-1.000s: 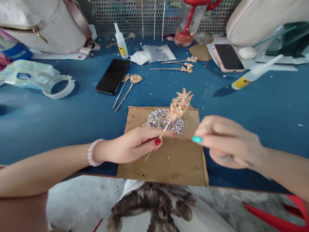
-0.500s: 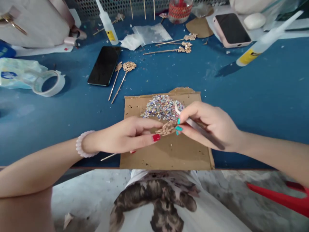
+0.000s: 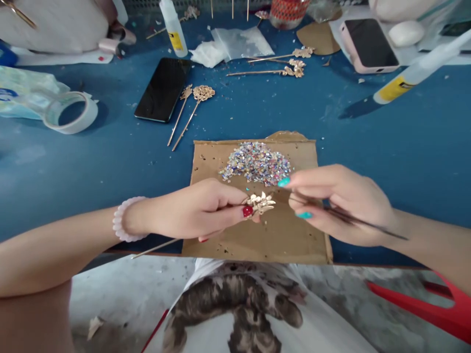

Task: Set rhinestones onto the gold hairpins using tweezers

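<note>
In the head view, a flat piece of cardboard [image 3: 257,235] lay at the lower centre of the blue bench [image 3: 386,147] and carried a heap of small glittering stones [image 3: 257,164] on its upper half. At the top of the frame stood a glue bottle [image 3: 173,27], its contents not visible, and a clear plastic bag [image 3: 239,43] lay beside it. A second glue bottle [image 3: 412,78] lay tilted at the upper right.

The left hand [image 3: 195,211] pinched a gold hairpin [image 3: 259,202] between thumb and fingers just below the stones, the flowered head pointing right and the stem running out to the lower left past the bench edge. The right hand [image 3: 338,201] was closed on a thin dark stick [image 3: 353,220], its fingertips just right of the hairpin head.

Half a second earlier the right fingertips had touched the hairpin head; now they stood slightly apart from it. The camera's view had also shifted a little, with the cardboard sitting further right.
</note>
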Motion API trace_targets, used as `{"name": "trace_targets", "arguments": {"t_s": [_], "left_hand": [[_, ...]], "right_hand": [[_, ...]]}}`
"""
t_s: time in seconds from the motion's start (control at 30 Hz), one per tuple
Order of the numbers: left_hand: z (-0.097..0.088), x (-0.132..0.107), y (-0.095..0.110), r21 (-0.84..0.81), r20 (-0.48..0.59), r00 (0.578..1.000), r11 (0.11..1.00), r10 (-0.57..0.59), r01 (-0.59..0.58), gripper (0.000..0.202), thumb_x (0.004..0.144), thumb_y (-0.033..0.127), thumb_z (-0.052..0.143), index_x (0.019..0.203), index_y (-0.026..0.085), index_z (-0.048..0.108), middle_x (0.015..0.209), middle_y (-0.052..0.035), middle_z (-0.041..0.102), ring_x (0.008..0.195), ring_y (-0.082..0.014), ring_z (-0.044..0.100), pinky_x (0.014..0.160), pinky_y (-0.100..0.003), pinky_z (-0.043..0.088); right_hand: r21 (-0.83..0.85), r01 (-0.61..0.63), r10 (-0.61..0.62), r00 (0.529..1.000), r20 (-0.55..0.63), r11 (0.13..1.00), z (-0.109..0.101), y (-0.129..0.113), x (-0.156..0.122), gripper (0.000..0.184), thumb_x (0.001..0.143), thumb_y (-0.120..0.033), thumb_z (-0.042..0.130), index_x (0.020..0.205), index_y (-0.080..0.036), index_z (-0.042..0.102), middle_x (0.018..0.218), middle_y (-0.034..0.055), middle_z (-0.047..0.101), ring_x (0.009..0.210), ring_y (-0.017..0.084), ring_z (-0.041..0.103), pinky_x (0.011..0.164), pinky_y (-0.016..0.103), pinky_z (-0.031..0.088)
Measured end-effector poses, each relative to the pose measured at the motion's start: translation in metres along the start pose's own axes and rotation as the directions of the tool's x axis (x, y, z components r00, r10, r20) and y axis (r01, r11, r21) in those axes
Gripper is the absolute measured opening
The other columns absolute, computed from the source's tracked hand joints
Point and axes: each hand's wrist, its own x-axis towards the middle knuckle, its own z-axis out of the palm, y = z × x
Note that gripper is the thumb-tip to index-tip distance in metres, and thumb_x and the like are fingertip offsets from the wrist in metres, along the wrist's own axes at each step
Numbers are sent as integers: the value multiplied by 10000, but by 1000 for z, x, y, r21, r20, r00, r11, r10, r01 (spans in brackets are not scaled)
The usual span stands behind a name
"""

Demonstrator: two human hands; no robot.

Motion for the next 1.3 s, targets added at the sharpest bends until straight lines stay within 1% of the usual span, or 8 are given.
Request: {"name": "trace_targets", "arguments": {"t_s": [0.1, 0.2, 0.33, 0.5, 0.8, 1.07, 1.17, 1.3], "left_hand": [[1, -1, 0, 17, -7, 1000, 1000, -15, 15, 255, 987, 271, 370, 868, 169, 572, 420, 95, 397, 326, -35, 409, 365, -94, 332], [1, -1, -1, 28, 2, 1000, 1000, -7, 7, 251, 986, 284, 366, 885, 174, 568, 405, 95, 401, 330, -43, 410, 364, -96, 332], [1, 0, -1, 48, 1, 1000, 999, 15, -15, 269, 981, 289, 375, 779, 178, 514, 415, 89, 417, 339, -42, 416, 369, -101, 331], [1, 1, 0, 62, -3, 1000, 998, 20, -20, 300, 977, 292, 375, 699, 188, 418, 408, 86, 407, 335, -42, 416, 363, -105, 314], [2, 1, -1, 52, -14, 1000, 998, 26, -25, 340, 978, 309, 374, 661, 185, 377, 421, 86, 348, 331, -36, 402, 334, -112, 279], [2, 1, 0, 58, -26, 999, 998, 19, -17, 338, 976, 292, 377, 655, 187, 365, 418, 83, 386, 345, -34, 401, 362, -102, 315], [2, 2, 0, 46, -30, 1000, 999, 4, -2, 337, 974, 295, 378, 654, 189, 355, 436, 84, 361, 347, -34, 396, 357, -110, 305], [1, 2, 0, 47, -23, 1000, 999, 5, -4, 349, 977, 296, 378, 647, 189, 343, 454, 81, 354, 357, -37, 403, 357, -122, 306]], "right_hand": [[110, 46, -45, 999, -18, 993, 8, -1, -1, 91, 971, -237, 469, 979, -154, 506, 635, -63, 447, 504, 50, 408, 484, 173, 369], [102, 111, -105, 992, -65, 989, 11, -3, 0, 53, 928, -176, 550, 968, -166, 518, 686, -39, 508, 587, 63, 461, 544, 200, 386], [-30, 187, -188, 978, -88, 982, 8, -6, 3, 70, 898, -139, 586, 920, -171, 528, 622, -43, 491, 572, 85, 428, 532, 232, 356], [-152, 235, -245, 968, -52, 960, 8, -6, 6, 54, 911, -146, 569, 904, -170, 522, 627, -20, 566, 577, 96, 462, 542, 249, 381], [-188, 251, -253, 967, 14, 950, 6, -8, 5, 47, 923, -121, 523, 925, -168, 518, 633, -19, 573, 565, 110, 466, 523, 262, 366], [-136, 182, -182, 983, 8, 974, 7, -11, 3, 64, 907, -121, 563, 888, -162, 517, 622, -27, 507, 585, 108, 454, 534, 267, 361], [-123, 160, -162, 987, -1, 979, 8, -12, 3, 70, 905, -112, 566, 879, -154, 515, 657, -2, 548, 614, 115, 490, 555, 272, 393], [-73, 120, -117, 992, 41, 990, 7, -12, 2, 79, 944, -115, 487, 875, -136, 519, 707, 31, 595, 638, 121, 525, 571, 270, 432]]}}
